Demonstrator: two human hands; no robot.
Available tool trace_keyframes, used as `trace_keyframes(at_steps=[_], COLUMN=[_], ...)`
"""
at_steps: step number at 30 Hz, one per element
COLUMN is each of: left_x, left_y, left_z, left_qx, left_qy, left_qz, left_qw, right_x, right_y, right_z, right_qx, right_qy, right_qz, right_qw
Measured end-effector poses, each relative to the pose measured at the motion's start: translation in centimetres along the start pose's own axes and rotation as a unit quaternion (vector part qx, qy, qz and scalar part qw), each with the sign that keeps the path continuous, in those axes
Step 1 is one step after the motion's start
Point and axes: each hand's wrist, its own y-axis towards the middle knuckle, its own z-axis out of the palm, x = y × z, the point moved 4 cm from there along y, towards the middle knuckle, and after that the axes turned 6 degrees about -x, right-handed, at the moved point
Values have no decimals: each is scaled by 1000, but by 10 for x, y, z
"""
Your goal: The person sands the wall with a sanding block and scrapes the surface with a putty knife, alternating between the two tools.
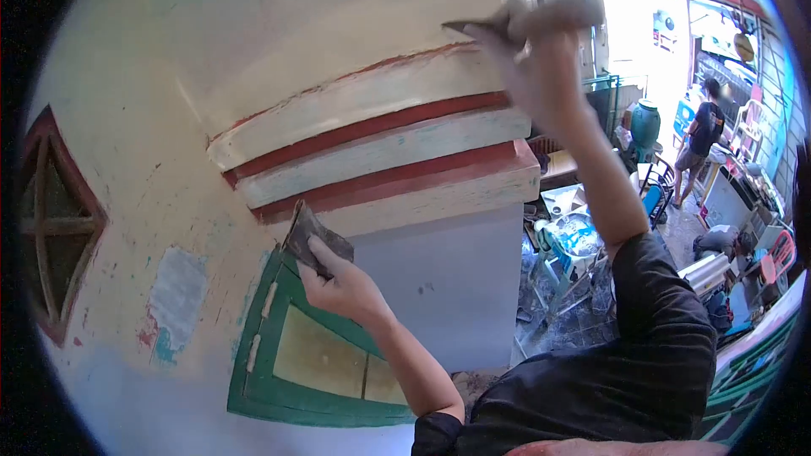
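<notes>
My left hand [338, 283] is closed around a dark grey flat plate [321, 241], thumb on its face, just below the lower red and white ledge. My right hand [541, 63], smeared by motion, is raised at the upper right. It grips a dark tool with a thin pointed blade [459, 27], whose tip points left close to the cream wall [338, 17]. Under that tip runs the top edge of a stepped moulding [380, 139], banded in white and dark red. A rough reddish line follows this upper edge.
Below the moulding is a green-framed panel [262, 363] with hinges. A red-framed lattice vent [59, 228] sits in the left wall beside a grey patch [177, 291]. At right, a person [705, 131] stands among chairs, a green urn [644, 127] and a cluttered table [574, 232].
</notes>
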Motion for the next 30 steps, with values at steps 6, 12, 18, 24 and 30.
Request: trace_keyframes(at_steps=[6,12,18,24,30], left_x=[-6,-30,-34,-22,-20], left_y=[-11,-18,-15,-14,-17], left_z=[21,58,71,79,78], left_qx=[139,208,276,350,362], left_qy=[63,-14,14,18,-27], left_qz=[-33,96,149,99,54], left_qw=[988,973,949,931,930], right_x=[-13,24,50,48,47], right_y=[56,63,66,59,62], right_z=[43,93,107,119,118], right_qx=[147,225,182,160,174], right_qy=[60,83,143,145,120], right_qz=[2,-54,-83,-65,-25], right_qw=[987,969,969,974,977])
